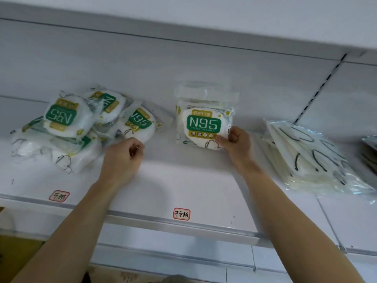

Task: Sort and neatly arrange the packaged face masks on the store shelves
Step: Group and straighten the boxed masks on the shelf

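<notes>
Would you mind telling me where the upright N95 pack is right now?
In the head view the upright N95 pack stands mid-shelf against the back panel, gripped by the right hand, between the jumbled N95 pile and the black-looped masks.

White shelf (183, 186) carries jumbled N95 packs (61, 127), upright packs (204, 119), flat masks (310, 160).

White metal shelf (183, 186), pale back panel (142, 64), slotted upright (318, 88).

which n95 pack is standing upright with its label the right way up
The N95 pack held by the right hand, alone mid-shelf; the others lie jumbled in the left pile.
</notes>
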Motion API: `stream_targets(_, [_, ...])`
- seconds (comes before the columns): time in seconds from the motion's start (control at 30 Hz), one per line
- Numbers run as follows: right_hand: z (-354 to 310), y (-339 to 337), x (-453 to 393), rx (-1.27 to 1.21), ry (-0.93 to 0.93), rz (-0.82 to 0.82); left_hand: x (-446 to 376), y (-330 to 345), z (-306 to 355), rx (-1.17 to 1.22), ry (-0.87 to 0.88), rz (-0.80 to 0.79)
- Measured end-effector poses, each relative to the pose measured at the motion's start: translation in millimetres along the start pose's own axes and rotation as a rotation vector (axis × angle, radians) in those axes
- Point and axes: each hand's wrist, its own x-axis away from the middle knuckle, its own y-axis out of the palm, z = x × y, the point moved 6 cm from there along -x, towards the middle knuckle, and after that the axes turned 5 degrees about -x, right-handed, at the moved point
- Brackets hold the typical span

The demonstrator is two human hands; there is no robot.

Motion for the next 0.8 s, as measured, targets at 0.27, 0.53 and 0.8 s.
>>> stream_targets(0.27, [0.8, 7.7, -2.8, 0.214, -0.104, 0.153, -3.8, -7.2, -14.2, -0.209, 0.033, -0.011])
stream_targets(0.53, [-5.5, 4.2, 26.0, 0.228, -0.223, 0.272, -20.1, 3.3, -14.1, -0.39, -0.127, 0.049])
stream_targets(0.8, [-43.2, 24.9, 58.9, 0.253, -0.355, 0.318, -9.8, -13.5, -28.0, 0.372, -0.096, 0.147])
